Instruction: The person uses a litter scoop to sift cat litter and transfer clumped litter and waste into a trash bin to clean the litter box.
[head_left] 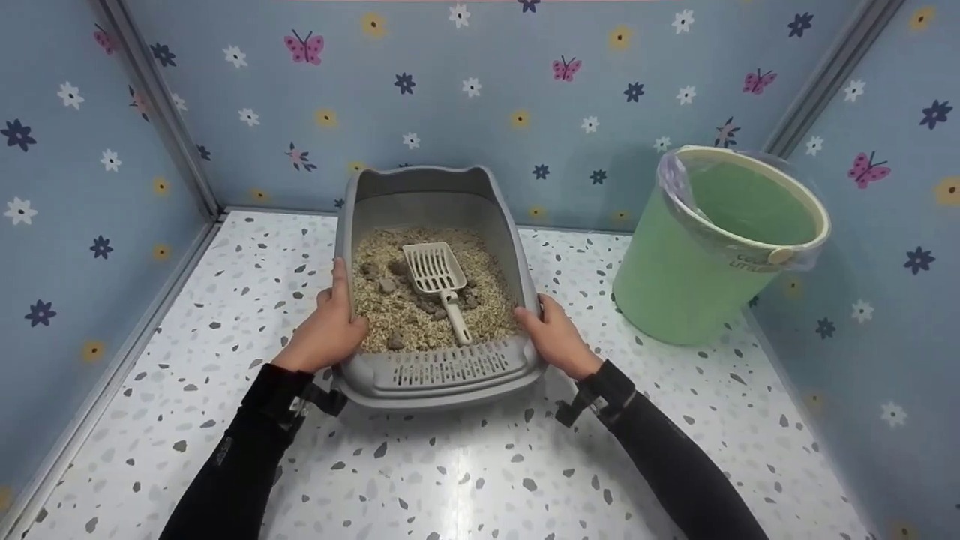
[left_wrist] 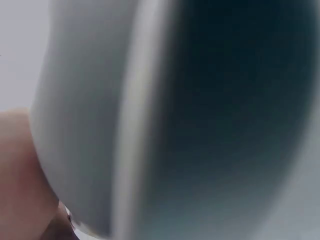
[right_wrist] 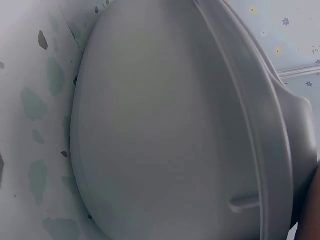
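Note:
A grey litter box (head_left: 420, 210) stands on the speckled surface, its low slotted front edge towards me. My left hand (head_left: 324, 331) grips its left rim, thumb over the top and fingers along the outside. On the opposite rim my right hand (head_left: 559, 339) grips in the same way, thumb over the edge. Inside, a beige slotted scoop (head_left: 453, 306) lies on tan granular litter (head_left: 487, 300), handle pointing to the front. Several darker clumps (head_left: 395, 340) sit around it. The box's smooth outer wall (right_wrist: 150, 125) fills the right wrist view; the left wrist view is mostly blurred grey.
To the right stands a green bin (head_left: 675, 277) with a cream rim and a clear plastic liner. Blue walls (head_left: 480, 112) with flowers and butterflies enclose the back and both sides. The speckled white surface (head_left: 450, 480) extends in front of the box.

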